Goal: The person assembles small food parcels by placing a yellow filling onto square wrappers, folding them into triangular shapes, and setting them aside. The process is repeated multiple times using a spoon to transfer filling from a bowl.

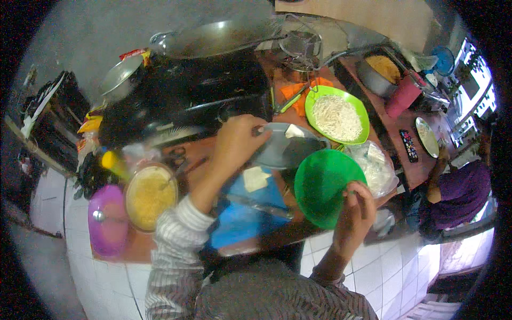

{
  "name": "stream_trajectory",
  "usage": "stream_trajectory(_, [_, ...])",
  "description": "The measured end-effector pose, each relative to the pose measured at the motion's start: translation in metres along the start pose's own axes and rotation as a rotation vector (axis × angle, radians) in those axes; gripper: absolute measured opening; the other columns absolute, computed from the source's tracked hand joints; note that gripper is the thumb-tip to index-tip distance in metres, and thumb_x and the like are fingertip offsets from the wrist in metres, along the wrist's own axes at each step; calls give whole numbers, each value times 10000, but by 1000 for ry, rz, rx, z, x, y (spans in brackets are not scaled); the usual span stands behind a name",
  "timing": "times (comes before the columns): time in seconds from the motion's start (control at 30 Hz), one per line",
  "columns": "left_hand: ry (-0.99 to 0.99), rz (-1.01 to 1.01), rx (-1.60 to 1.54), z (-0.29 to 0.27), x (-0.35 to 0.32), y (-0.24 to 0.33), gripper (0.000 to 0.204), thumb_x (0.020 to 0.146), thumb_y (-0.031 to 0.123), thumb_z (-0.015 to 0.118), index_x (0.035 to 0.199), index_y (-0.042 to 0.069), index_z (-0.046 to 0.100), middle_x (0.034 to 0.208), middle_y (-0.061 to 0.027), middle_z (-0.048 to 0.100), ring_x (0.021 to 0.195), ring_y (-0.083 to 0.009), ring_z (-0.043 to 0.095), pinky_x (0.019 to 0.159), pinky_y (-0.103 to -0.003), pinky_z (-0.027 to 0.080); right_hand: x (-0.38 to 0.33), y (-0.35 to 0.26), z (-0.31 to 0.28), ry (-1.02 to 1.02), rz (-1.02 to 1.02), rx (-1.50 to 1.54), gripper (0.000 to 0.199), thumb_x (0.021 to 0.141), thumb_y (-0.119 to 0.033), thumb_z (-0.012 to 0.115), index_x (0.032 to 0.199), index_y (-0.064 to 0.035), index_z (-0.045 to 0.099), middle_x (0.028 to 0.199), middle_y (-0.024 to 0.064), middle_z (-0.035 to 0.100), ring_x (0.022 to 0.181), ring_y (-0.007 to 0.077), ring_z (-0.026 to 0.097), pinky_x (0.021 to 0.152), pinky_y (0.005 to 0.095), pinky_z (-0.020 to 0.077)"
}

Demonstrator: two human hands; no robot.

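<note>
My left hand (241, 140) reaches across the counter, its fingers closed at the left rim of a grey bowl (280, 152). A small white piece (293, 131) lies in that bowl at the far side. Beside it, tilted toward me, is a green bowl (320, 186). My right hand (360, 205) pinches the green bowl's right rim between thumb and bent fingers. Below the grey bowl, a blue board or sheet (229, 230) carries a pale square slice (256, 179) and a knife (258, 205), slightly blurred.
A lime-green plate of pale shreds (337, 118) and a clear plastic bag (376, 173) sit to the right. Leftward are a tub of yellow crumbs (151, 197) and a purple dish (109, 221). A black stove (186, 96) bears a large wok (224, 40). Another person (461, 200) is at far right.
</note>
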State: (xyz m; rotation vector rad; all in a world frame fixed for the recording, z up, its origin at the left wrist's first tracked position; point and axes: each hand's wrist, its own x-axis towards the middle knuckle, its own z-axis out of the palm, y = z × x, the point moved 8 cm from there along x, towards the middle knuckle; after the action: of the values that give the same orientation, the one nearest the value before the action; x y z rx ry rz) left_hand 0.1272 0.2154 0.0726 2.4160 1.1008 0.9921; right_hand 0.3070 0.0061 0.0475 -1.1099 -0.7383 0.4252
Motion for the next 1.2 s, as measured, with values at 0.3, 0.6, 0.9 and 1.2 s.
stream_trajectory(0.3, [-102, -69, -3, -80, -114, -9, 241, 715, 205, 661, 888, 37, 655, 840, -115, 639, 747, -220, 613, 656, -296, 471, -42, 10, 89, -580, -173, -429, 213, 740, -92, 606, 946, -40, 598, 970, 81, 578, 904, 236, 520, 832, 345, 377])
stream_trajectory(0.6, [71, -488, -208, -103, -219, -39, 152, 700, 88, 661, 830, 11, 653, 852, -122, 636, 754, -225, 611, 700, -294, 470, -95, 45, 175, -950, -603, -772, 309, 652, -123, 662, 947, -74, 584, 937, 104, 561, 888, 273, 517, 766, 396, 378])
stream_trajectory(0.9, [116, -48, 136, -72, -216, -19, 177, 732, 115, 636, 886, 30, 625, 912, -97, 607, 854, -270, 584, 795, -355, 464, -95, 75, 187, -871, -604, -1158, 298, 656, -132, 623, 934, -58, 545, 912, 151, 542, 866, 327, 512, 722, 426, 409])
stream_trajectory(1.2, [-29, -63, 343, -33, -190, -46, 343, 704, 88, 604, 1036, 19, 550, 1039, -136, 557, 929, -305, 552, 788, -373, 471, -86, 78, 177, -761, -546, -1027, 287, 682, -95, 599, 950, -14, 537, 890, 195, 544, 830, 356, 520, 690, 422, 440])
